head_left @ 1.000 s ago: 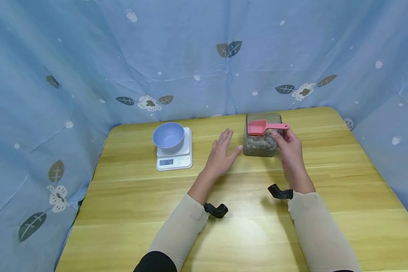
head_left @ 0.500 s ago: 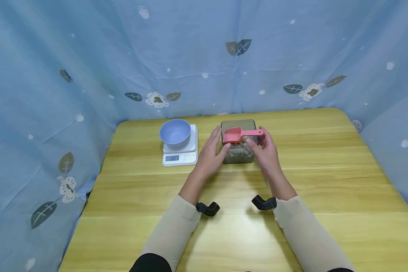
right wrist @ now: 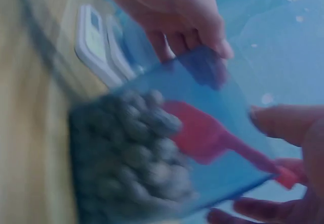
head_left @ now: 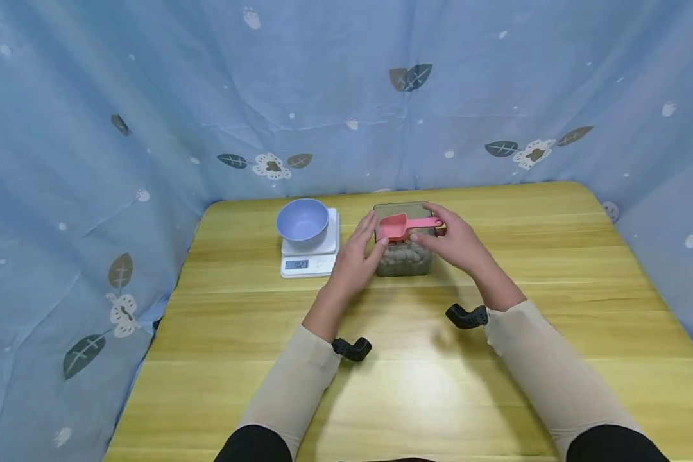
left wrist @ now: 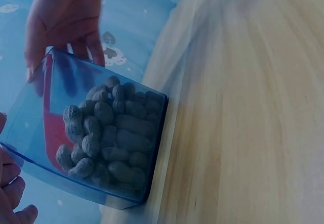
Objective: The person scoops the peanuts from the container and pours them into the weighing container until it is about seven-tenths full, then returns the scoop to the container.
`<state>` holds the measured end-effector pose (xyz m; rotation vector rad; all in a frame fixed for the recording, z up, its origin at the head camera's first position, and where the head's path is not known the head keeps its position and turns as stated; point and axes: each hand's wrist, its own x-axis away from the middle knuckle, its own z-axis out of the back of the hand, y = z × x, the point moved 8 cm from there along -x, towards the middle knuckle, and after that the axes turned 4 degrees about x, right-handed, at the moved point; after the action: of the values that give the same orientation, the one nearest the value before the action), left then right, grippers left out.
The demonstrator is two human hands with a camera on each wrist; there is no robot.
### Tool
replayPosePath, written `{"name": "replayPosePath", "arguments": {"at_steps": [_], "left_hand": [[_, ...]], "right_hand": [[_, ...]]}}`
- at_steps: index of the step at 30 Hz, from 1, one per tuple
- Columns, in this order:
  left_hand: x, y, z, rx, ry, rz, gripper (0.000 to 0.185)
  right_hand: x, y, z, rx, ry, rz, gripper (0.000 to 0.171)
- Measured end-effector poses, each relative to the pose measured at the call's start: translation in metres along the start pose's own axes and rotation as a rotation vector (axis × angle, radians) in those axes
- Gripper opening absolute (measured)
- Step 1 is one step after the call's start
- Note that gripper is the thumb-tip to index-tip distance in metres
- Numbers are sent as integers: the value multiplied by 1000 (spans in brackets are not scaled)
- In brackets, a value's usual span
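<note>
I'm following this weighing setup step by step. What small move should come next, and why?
Probably lift the pink scoop off the container: the right hand pinches its handle, the left hand steadies the container, and the bowl sits on the scale.

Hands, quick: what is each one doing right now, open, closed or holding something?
Left hand: open, fingers straight against the left side of the clear container of peanuts.
Right hand: fingers at the pink scoop handle; firm hold cannot be told.
</note>
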<state>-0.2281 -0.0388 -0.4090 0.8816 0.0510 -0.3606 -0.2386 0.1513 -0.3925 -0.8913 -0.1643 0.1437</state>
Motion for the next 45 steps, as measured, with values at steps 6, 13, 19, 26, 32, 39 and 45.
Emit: {"name": "replayPosePath", "arguments": {"at_steps": [6,13,19,26,32,39,45], "left_hand": [[-1,1,2,-20,-16,8,63],[0,3,0,-39,-59,20,65],[1,6,0,-51,-71,22,67],[2,6,2,-53,-61,25,65],[1,4,-2,-33,-70,22,66],[1,5,-1,-45,-65,14,64],[1,5,-2,-40,-62,20,62]], "right_hand": [[-12,-33,9,538,40,131,59],[-18,-59,5,847,114,294,22],[-11,-75,18,881,40,360,15],[6,-105,28,1033,89,502,21],[3,-102,5,1251,74,540,3],[-3,-103,-3,1179,-17,548,13],[-10,-89,-2,1034,-123,471,21]]}}
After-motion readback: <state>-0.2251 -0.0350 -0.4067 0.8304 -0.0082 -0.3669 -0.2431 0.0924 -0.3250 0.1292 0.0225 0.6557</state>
